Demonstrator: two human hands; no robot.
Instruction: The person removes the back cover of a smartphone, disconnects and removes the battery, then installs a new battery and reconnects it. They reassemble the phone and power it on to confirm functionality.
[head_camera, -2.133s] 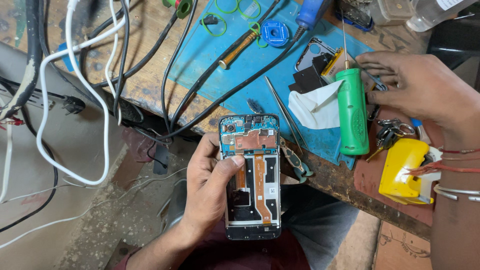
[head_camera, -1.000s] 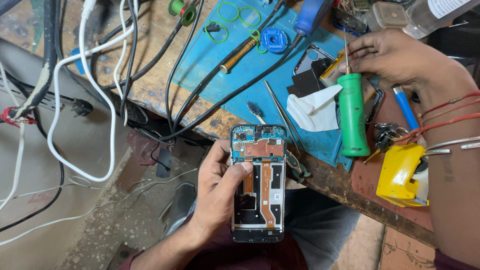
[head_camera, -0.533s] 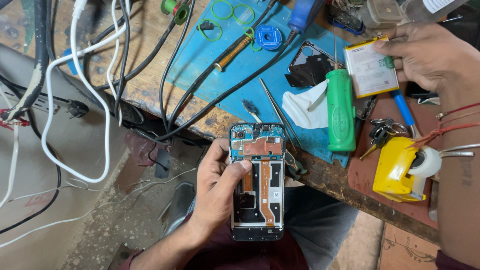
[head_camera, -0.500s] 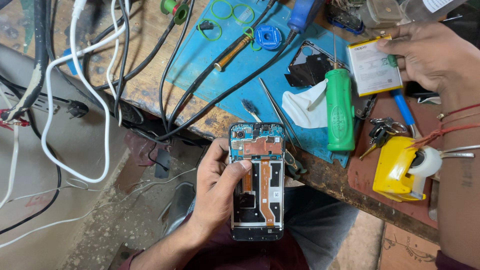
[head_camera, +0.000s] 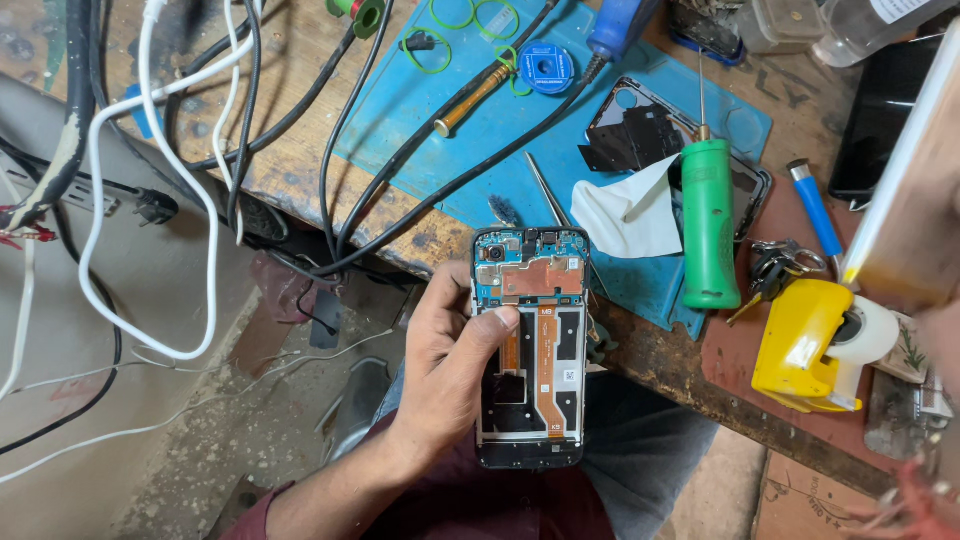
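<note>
Phone frame: your left hand (head_camera: 455, 365) holds an opened smartphone (head_camera: 530, 345), back cover off, upright before you, just off the bench edge (head_camera: 640, 345) at 6 o'clock of the blue mat (head_camera: 480, 120).
Grip, left: fingers wrapped behind the frame from its 9 o'clock side, thumb (head_camera: 495, 325) pressed on the inner plate just below the copper shield. Clamped on the phone.
Grip, right: only a blurred edge of your right hand (head_camera: 935, 350) shows at 3 o'clock; I cannot tell whether it is closed or what it holds.
Handling, judged: light, stiff along the long edges, but fragile inside. Exposed board at 12 o'clock, orange flex ribbon (head_camera: 545, 370) running down the middle; both would mark or tear under pressure.
Where to hold: take it by the black side rails, as you do; keep the thumb off the flex and the camera module at the top left corner.
Slip risk: bare frame is smooth and hangs over open floor; a drop looks likely to hurt the screen side.
Nearby at 1–2 o'clock: green-handled screwdriver (head_camera: 708, 215) on the mat, white cloth (head_camera: 628, 215) beside it, removed black back cover (head_camera: 630, 130) above.
At 3 o'clock: yellow tape dispenser (head_camera: 805, 345), keys (head_camera: 770, 270) just beside it.
</note>
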